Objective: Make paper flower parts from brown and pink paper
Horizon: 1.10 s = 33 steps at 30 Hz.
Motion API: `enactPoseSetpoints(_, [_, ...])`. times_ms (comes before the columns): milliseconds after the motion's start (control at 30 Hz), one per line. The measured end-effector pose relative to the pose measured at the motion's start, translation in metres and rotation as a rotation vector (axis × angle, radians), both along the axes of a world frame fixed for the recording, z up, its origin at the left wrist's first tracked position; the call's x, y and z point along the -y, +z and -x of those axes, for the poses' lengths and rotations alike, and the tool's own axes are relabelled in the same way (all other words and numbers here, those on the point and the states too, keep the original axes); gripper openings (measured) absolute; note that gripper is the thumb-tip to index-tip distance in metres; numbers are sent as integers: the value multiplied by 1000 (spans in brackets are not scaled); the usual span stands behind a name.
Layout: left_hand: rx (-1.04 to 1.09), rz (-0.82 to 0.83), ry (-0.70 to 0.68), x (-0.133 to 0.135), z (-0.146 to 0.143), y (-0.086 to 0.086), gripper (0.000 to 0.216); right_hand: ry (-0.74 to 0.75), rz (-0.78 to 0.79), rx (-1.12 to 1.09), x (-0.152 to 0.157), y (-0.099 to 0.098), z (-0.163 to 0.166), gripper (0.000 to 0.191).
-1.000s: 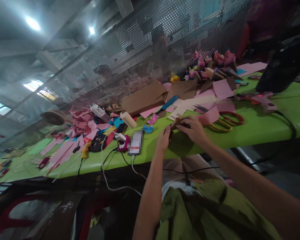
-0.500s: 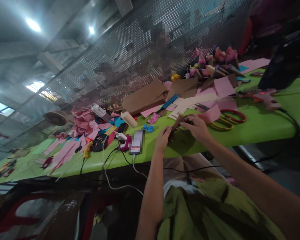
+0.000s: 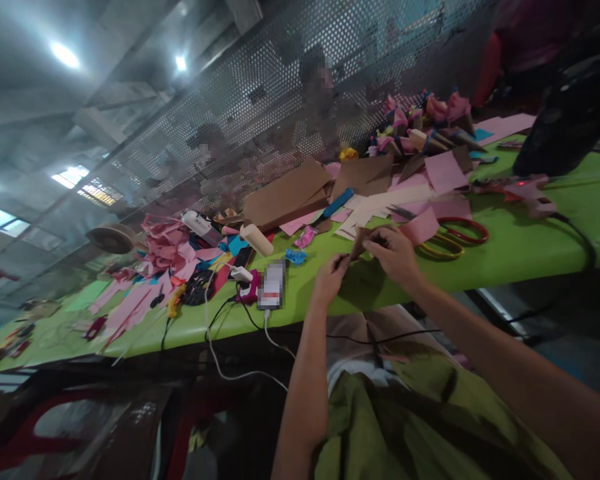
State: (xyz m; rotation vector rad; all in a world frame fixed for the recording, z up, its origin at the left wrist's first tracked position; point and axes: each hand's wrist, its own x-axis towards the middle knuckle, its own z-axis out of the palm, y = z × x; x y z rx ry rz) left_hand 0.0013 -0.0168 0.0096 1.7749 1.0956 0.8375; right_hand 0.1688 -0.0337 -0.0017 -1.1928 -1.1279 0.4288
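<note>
Between my two hands, just above the green table edge, is a small piece of brown paper (image 3: 359,244) that looks rolled or folded. My left hand (image 3: 331,275) pinches its lower end, fingers closed. With thumb and fingertips my right hand (image 3: 391,252) grips the upper end. Beyond the right hand lie a pink paper piece (image 3: 420,227) and scissors (image 3: 463,232) with red and yellow handles. Cream paper strips (image 3: 361,217) and a blue-handled cutter (image 3: 338,203) lie ahead of the hands. The paper's exact shape is partly hidden by my fingers.
A phone (image 3: 273,283) on a white cable lies left of my hands. To the right rests a pink glue gun (image 3: 533,193) with a black cord. Brown sheets (image 3: 287,193), pink paper scraps (image 3: 167,247) and finished paper cones (image 3: 430,127) line the table before a perforated metal screen (image 3: 265,113).
The brown paper has turned more upright between my fingers. My left hand has shifted slightly right; the right hand remains close to its earlier place.
</note>
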Motion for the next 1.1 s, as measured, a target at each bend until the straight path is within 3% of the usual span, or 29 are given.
enactPoseSetpoints(233, [11, 10, 29, -3, -2, -2, 10, -22, -10, -2, 1, 2, 1, 14])
enactPoseSetpoints(500, [13, 30, 66, 0, -1, -1, 17, -69, -18, -40, 2, 5, -5, 23])
enactPoseSetpoints(1100, [-111, -133, 116, 6, -4, 5, 8, -78, -5, -33, 3, 5, -3, 21])
